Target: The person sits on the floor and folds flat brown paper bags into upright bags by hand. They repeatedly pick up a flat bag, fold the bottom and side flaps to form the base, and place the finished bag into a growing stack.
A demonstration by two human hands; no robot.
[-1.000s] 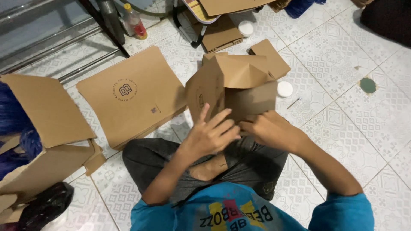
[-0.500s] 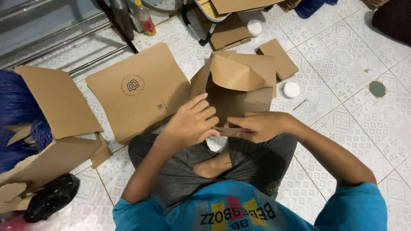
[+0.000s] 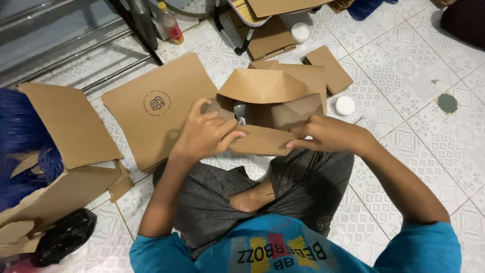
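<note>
- The tiled floor [image 3: 404, 65] carries everything; the person sits on it with legs crossed, working just above the lap.
- An open cardboard carton [image 3: 65, 151] stands at the left, well apart from the hands.
- A flat cardboard sheet [image 3: 161, 106] with a round printed mark lies left of centre, its near right edge under the left wrist.
- The half-folded cardboard box [image 3: 275, 108] sits in the middle, just beyond the knees, top flap arched up, near flap turned toward the person.
- The left hand [image 3: 204, 134] has its fingers curled narrow, pinching the left end of the near flap.
- The right hand [image 3: 328, 134] pinches the right end likewise, fingertips on the flap's edge.
- A small white round lid [image 3: 345, 105] lies right of the box; another white lid [image 3: 300, 32] lies far back.
- Judging the fold: both ends should press evenly along the crease, thumbs under, so the flap bends straight and does not tear at the corners.
</note>
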